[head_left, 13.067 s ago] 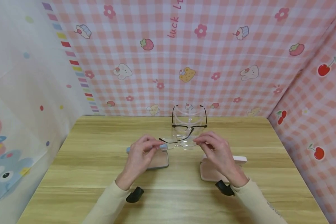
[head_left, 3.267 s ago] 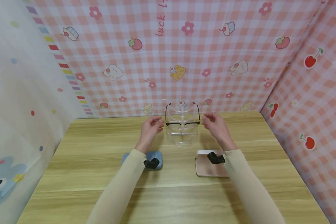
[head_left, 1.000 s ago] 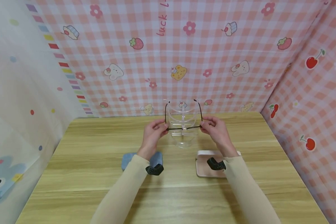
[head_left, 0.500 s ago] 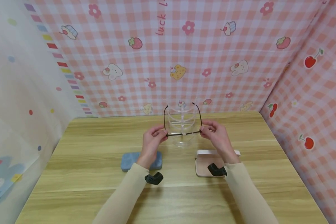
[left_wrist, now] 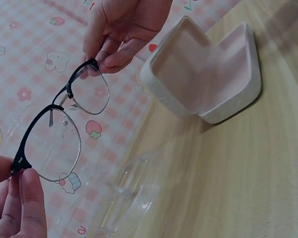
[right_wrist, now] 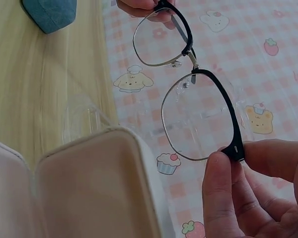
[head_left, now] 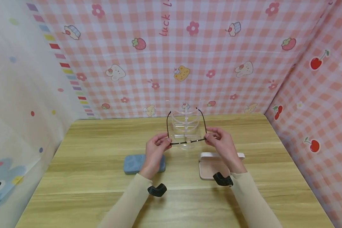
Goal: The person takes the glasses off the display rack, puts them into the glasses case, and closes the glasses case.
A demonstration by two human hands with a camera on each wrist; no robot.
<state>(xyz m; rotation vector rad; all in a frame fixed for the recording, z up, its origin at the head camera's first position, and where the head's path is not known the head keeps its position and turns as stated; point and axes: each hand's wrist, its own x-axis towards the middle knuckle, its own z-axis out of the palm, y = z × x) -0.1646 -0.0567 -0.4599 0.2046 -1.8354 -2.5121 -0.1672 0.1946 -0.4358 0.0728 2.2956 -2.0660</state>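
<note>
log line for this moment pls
left hand: pinches glasses; right hand: pinches glasses; clear stand: beyond glasses; blue case: closed; white case: open

Cream long sleeves (head_left: 130, 202), black wrist pieces (head_left: 157, 190) — bent, blocky — one at each sleeve's end

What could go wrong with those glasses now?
The glasses might slip and drop, since the left hand and right hand pinch only their front corners. With their side arms unfolded, they could perhaps snag the clear stand and tip it. The right hand might also bump the open pale case just below it in the head view.
</note>
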